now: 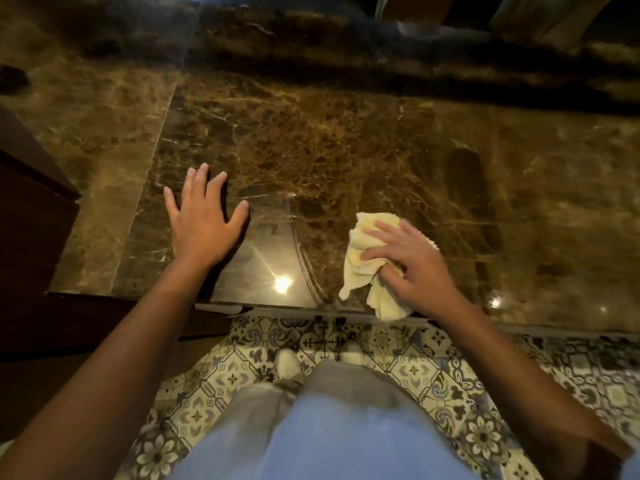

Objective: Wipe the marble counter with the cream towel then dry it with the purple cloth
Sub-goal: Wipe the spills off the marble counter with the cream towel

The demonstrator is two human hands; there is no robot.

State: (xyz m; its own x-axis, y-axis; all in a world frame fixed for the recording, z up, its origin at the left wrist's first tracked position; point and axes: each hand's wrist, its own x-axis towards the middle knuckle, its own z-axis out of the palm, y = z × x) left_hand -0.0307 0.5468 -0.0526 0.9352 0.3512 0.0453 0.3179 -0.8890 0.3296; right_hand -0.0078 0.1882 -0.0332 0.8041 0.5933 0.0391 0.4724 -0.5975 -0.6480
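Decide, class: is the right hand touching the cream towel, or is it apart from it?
Touching. The head view shows the right hand lying on the cream towel, fingers spread over the bunched cloth and pressing it onto the marble counter.

Worn on the head, looking steeply down and forward, close above the counter (pixel 311 133). Counter across the upper frame, floor (pixel 415 368) and legs (pixel 329 427) along the bottom.

No text, label, brand, number or sign can be read anywhere in view.
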